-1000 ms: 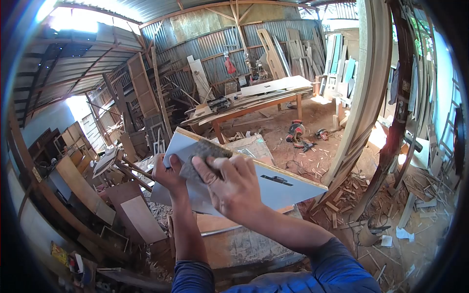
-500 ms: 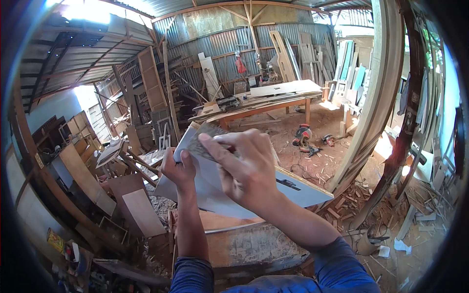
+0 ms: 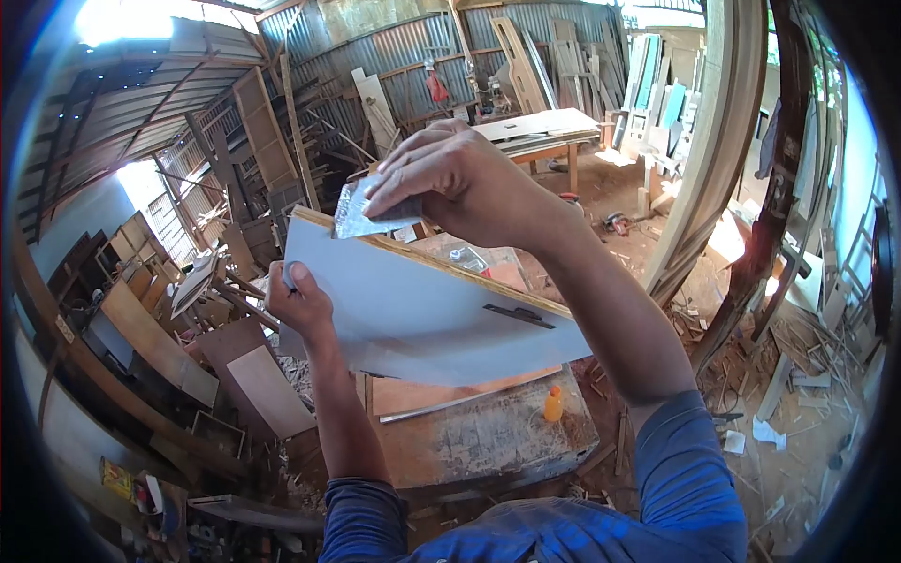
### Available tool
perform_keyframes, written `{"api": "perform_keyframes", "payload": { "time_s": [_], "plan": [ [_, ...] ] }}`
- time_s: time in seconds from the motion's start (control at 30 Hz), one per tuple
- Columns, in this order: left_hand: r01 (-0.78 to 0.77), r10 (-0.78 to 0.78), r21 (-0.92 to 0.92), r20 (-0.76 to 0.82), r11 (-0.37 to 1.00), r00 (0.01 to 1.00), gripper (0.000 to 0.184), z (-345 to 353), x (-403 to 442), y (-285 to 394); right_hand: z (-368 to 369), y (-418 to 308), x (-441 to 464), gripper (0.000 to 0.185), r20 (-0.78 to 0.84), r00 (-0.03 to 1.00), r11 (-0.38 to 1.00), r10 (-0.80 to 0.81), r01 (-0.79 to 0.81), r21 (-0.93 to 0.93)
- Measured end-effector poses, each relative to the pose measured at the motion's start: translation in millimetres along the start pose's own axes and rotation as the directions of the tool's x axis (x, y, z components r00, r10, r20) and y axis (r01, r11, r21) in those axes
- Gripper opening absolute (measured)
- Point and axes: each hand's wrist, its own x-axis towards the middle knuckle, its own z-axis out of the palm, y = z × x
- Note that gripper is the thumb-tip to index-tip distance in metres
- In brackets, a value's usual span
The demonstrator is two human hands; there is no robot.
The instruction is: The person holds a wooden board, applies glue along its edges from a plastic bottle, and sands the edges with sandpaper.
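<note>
A large pale grey panel (image 3: 422, 314) with a bare wooden edge stands tilted before me. My left hand (image 3: 300, 298) is closed on its left side, thumb on the grey face. A dark slot-like fitting (image 3: 519, 316) sits in the panel near its upper right. Above the top edge, my right hand (image 3: 436, 174) pinches a small, shiny grey sheet (image 3: 357, 211), perhaps sandpaper. The sheet's lower end is at the wooden edge; whether it touches is unclear. Under the panel is a worn workbench (image 3: 488, 436) with a wooden board (image 3: 450, 394) and an orange bottle (image 3: 553, 403).
Behind, a table (image 3: 554, 150) bears boards. A thick wooden post (image 3: 699, 159) rises at right. Boards lean along the corrugated walls, and wood scraps (image 3: 812, 380) litter the floor at right. More panels (image 3: 155, 333) stand at left.
My right hand has moved up and away from the panel's face to its top edge, still with the sheet. The panel looks turned more upright; the orange bottle has come into view.
</note>
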Motion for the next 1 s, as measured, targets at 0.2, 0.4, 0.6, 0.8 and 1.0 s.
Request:
{"api": "perform_keyframes", "payload": {
  "time_s": [0.2,0.4,0.6,0.8,1.0],
  "plan": [
    [0.018,-0.016,0.046,-0.038,0.999,0.999,0.051,0.2,2.5,-17.7,-15.3,-7.3,-51.8,0.026,0.075,0.984,0.977,0.161,-0.148,-0.15],
    [0.068,-0.063,0.081,-0.064,0.994,0.996,0.05,-2.8,5.1,-34.8,-30.8,-12.2,-100.4,0.029,0.132,0.947,0.949,0.294,-0.273,-0.158],
    [0.113,-0.106,0.107,-0.075,0.988,0.992,0.049,-5.9,4.9,-45.9,-41.9,-14.1,-137.8,0.024,0.159,0.904,0.912,0.396,-0.368,-0.179],
    [0.12,-0.112,0.105,-0.079,0.987,0.991,0.049,-7.8,5.2,-57.5,-52.1,-9.3,-176.6,0.025,0.141,0.877,0.88,0.46,-0.428,-0.208],
    [0.103,-0.097,0.068,-0.079,0.992,0.992,0.053,-4.2,4.2,-59.7,-47.2,-0.7,-211.1,0.02,-0.078,0.869,0.871,0.488,-0.48,0.102]
  ]
}}
